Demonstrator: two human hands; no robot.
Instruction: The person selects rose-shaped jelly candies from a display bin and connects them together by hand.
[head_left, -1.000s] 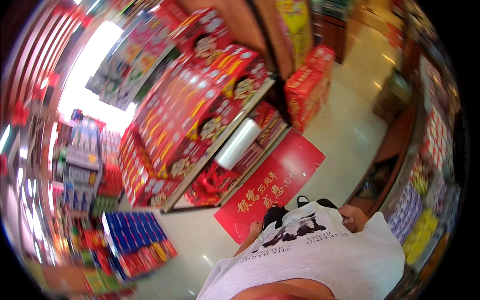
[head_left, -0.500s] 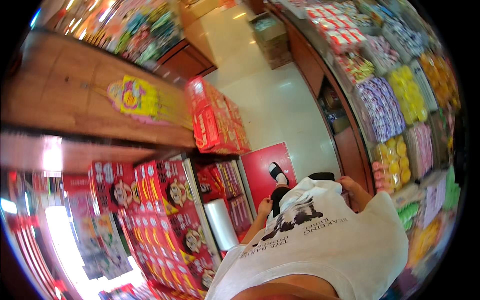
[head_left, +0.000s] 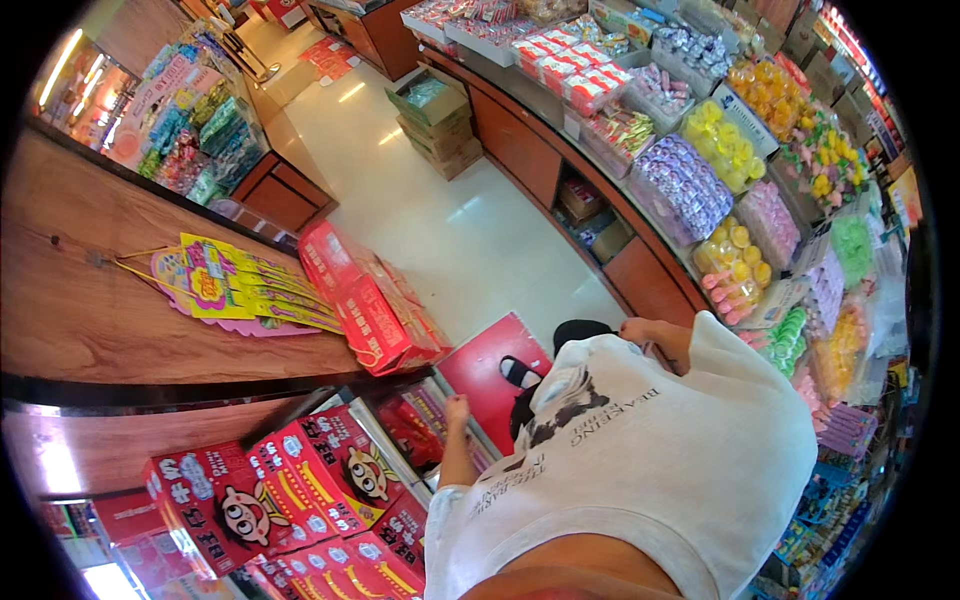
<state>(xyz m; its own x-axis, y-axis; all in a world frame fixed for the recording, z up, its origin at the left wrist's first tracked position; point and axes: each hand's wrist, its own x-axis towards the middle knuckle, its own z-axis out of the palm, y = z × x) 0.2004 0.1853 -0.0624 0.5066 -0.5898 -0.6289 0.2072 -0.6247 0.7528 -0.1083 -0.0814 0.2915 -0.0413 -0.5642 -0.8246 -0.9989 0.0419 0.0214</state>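
My left hand [head_left: 457,410] hangs beside my body, its fingers curled in with nothing seen in them. It is nearest to the shelf edge and a red floor mat [head_left: 480,355]. On my other side, my right hand [head_left: 636,330] hangs by my hip, close to the brown display counter [head_left: 655,285]. Its fingers are too small and partly hidden to read. My white printed T-shirt [head_left: 620,450] fills the lower middle. A foot in a black-and-white slipper [head_left: 520,373] stands on the mat.
Packed candies, such as purple packs [head_left: 683,190] and yellow tubs [head_left: 733,262], cover the right counter. Red cartons [head_left: 375,300] stand on the floor at left, under a hanging yellow lollipop pack [head_left: 215,280]. Red drink boxes [head_left: 300,490] are stacked lower left. Cardboard boxes [head_left: 435,120] stand ahead.
My view has turned and moved, so the counters and cartons sit at new places in it. My left hand has swung away from my leg. My right hand shows further forward.
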